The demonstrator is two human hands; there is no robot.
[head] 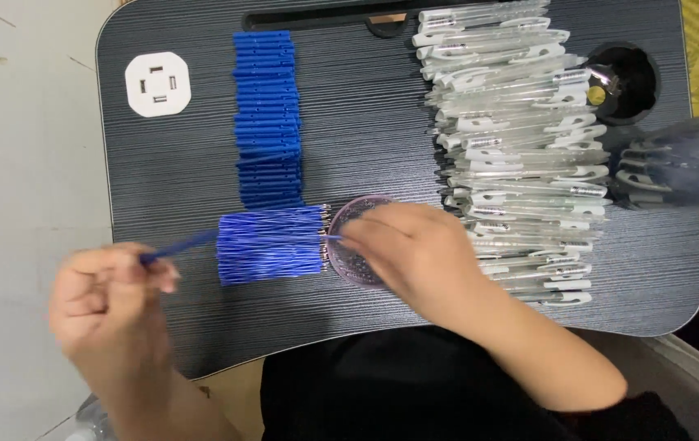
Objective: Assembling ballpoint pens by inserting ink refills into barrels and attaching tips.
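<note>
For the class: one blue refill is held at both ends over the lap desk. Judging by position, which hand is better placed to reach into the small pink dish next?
Probably the right hand. It lies over the pink dish, its fingertips at the blue refill's tip beside the rim. The left hand holds the refill's far end, beyond the row of refills, well away from the dish.

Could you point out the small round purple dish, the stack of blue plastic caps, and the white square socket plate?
Small round purple dish (pixel 355 211), head view, upper rim.
Stack of blue plastic caps (pixel 266 114), head view, middle of stack.
White square socket plate (pixel 157 84), head view, its centre.

Blue refills (pixel 270 245), clear-white pen barrels (pixel 521 147), dark striped tray (pixel 366 122)
</note>
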